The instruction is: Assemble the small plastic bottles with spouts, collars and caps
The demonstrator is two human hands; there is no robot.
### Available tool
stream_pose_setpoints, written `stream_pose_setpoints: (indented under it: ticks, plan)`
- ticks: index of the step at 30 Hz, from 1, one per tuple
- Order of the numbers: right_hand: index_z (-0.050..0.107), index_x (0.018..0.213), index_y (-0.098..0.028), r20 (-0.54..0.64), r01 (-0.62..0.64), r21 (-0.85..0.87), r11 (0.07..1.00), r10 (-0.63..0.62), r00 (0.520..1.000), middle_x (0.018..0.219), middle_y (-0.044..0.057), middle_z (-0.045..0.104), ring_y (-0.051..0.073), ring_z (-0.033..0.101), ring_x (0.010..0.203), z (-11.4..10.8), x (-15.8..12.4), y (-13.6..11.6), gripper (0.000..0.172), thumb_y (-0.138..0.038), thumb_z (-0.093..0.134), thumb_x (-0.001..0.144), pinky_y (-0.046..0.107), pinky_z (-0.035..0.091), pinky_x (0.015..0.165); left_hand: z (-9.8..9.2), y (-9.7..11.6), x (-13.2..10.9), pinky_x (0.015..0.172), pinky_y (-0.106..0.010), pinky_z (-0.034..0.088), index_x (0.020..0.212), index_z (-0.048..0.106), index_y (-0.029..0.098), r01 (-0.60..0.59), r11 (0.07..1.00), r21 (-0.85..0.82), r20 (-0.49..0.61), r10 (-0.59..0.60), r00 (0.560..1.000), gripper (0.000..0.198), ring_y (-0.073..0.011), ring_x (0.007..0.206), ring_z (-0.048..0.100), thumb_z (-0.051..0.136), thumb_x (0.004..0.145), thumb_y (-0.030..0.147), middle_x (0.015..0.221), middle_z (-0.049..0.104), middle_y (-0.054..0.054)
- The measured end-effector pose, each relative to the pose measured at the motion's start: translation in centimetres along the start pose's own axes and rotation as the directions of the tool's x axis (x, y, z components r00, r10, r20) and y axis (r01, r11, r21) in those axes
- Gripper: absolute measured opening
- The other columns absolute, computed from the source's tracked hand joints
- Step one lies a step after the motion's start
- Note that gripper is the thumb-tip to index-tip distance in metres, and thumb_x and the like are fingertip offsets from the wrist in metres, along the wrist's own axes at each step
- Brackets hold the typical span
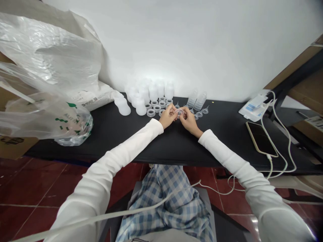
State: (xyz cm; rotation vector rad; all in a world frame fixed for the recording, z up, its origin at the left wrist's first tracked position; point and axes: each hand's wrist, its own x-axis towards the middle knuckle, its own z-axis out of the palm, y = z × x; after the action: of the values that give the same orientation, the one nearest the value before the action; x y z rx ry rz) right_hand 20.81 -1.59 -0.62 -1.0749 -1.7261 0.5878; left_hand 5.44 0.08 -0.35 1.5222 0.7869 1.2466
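Whitish, the plastic ring [179, 111] sits directly between the left hand [168, 117] and right hand [188, 120], both nearly closed, fingertips pinching its edges. More rings [151, 112] lie just left of the left hand.

Two hands, left [168, 118] and right [189, 121], with 1 ring [179, 112] between them mid-frame. On the counter [174, 144] just left of that I get at least 8 more rings [150, 113], some tucked behind fingers so don't quote me. Bottles [140, 105]: 7 minimum, the back ones overlap too much for a proper count. Right of centre there's 2 stacks of cups [201, 101], no clue how many per stack, plus at least 4 little domes [205, 110]. Right side of frame: 1 phone [261, 138], 1 white pack [253, 108]. Left side: at least 2 bags [50, 43], 1 carton [15, 148] minimum.
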Motion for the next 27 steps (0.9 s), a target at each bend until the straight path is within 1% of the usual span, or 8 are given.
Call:
stream_pose_setpoints:
  ticks: [3, 6, 8, 10, 14, 20, 24, 27]
  plan:
    - [0.053, 0.097, -0.024, 0.01, -0.018, 0.039, 0.999, 0.018, 1.0, 0.08, 0.0, 0.062, 0.016, 0.057, 0.069, 0.11, -0.05, 0.08, 0.023, -0.044, 0.057, 0.089, 0.03, 0.046, 0.064, 0.17, 0.23, -0.08, 0.05, -0.022, 0.042, 0.08, 0.048, 0.022, -0.017, 1.0, 0.02, -0.01, 0.017, 1.0, 0.03, -0.0087, 0.05, 0.054, 0.078, 0.081, 0.028, 0.059, 0.056, 0.006]
    - [0.054, 0.099, -0.024, 0.044, -0.023, 0.032, 0.999, 0.021, 0.999, 0.078, -0.001, 0.06, 0.016, 0.055, 0.066, -0.03, -0.12, 0.04, 0.026, -0.048, 0.056, 0.091, 0.03, 0.046, 0.064, 0.15, 0.2, -0.02, 0.046, -0.021, 0.04, 0.079, 0.047, 0.022, 0.018, 1.0, 0.017, -0.04, -0.017, 0.999, 0.032, -0.0077, 0.047, 0.052, 0.079, 0.079, 0.023, 0.058, 0.055, 0.007]
    - [0.054, 0.101, -0.024, 0.065, -0.014, 0.013, 1.0, 0.013, 0.998, 0.074, -0.002, 0.057, 0.015, 0.054, 0.064, -0.2, -0.17, -0.04, 0.029, -0.052, 0.055, 0.092, 0.031, 0.046, 0.062, 0.07, 0.11, 0.0, 0.046, -0.021, 0.041, 0.079, 0.047, 0.022, 0.046, 0.999, 0.004, -0.049, -0.046, 0.998, 0.033, -0.0079, 0.046, 0.052, 0.079, 0.079, 0.023, 0.058, 0.056, 0.006]
    - [0.054, 0.102, -0.025, 0.078, -0.014, 0.016, 1.0, 0.013, 0.997, 0.073, -0.003, 0.056, 0.015, 0.053, 0.062, -0.36, -0.21, -0.11, 0.032, -0.056, 0.053, 0.094, 0.03, 0.046, 0.061, -0.03, 0.03, -0.02, 0.049, -0.022, 0.045, 0.081, 0.048, 0.022, 0.052, 0.998, -0.027, -0.037, -0.053, 0.998, 0.032, -0.009, 0.049, 0.056, 0.08, 0.08, 0.027, 0.06, 0.059, 0.006]
    - [0.053, 0.101, -0.026, 0.083, -0.031, 0.041, 0.999, 0.027, 0.996, 0.071, -0.003, 0.057, 0.015, 0.053, 0.058, -0.52, -0.24, -0.23, 0.036, -0.061, 0.051, 0.095, 0.031, 0.046, 0.058, -0.12, -0.08, -0.11, 0.054, -0.025, 0.049, 0.084, 0.049, 0.022, 0.018, 0.998, -0.053, 0.001, -0.018, 1.0, 0.036, -0.0108, 0.053, 0.059, 0.08, 0.08, 0.039, 0.062, 0.061, 0.005]
    - [0.056, 0.1, -0.026, 0.056, -0.032, 0.023, 0.999, 0.031, 0.998, 0.063, -0.002, 0.056, 0.016, 0.053, 0.054, -0.47, -0.22, -0.53, 0.035, -0.06, 0.047, 0.097, 0.033, 0.047, 0.057, 0.17, -0.07, -0.34, 0.049, -0.024, 0.045, 0.086, 0.046, 0.023, 0.013, 1.0, -0.011, 0.036, -0.013, 0.999, 0.042, -0.0106, 0.051, 0.058, 0.076, 0.081, 0.052, 0.059, 0.061, 0.005]
    - [0.056, 0.095, -0.026, 0.035, -0.02, 0.015, 1.0, 0.019, 0.999, 0.064, -0.002, 0.057, 0.015, 0.051, 0.054, -0.44, -0.08, -0.53, 0.034, -0.058, 0.047, 0.097, 0.033, 0.047, 0.057, 0.48, 0.08, -0.56, 0.046, -0.02, 0.041, 0.086, 0.041, 0.023, 0.043, 0.999, -0.009, 0.046, -0.043, 0.998, 0.043, -0.0072, 0.046, 0.053, 0.072, 0.084, 0.053, 0.054, 0.058, 0.008]
    - [0.056, 0.095, -0.025, 0.034, -0.035, 0.035, 0.999, 0.034, 0.999, 0.062, -0.003, 0.055, 0.015, 0.05, 0.052, -0.35, -0.01, -0.39, 0.035, -0.059, 0.05, 0.095, 0.032, 0.046, 0.055, 0.56, 0.21, -0.61, 0.047, -0.02, 0.038, 0.085, 0.04, 0.023, 0.064, 0.998, -0.002, 0.035, -0.064, 0.997, 0.038, -0.0064, 0.045, 0.05, 0.07, 0.086, 0.047, 0.052, 0.056, 0.009]
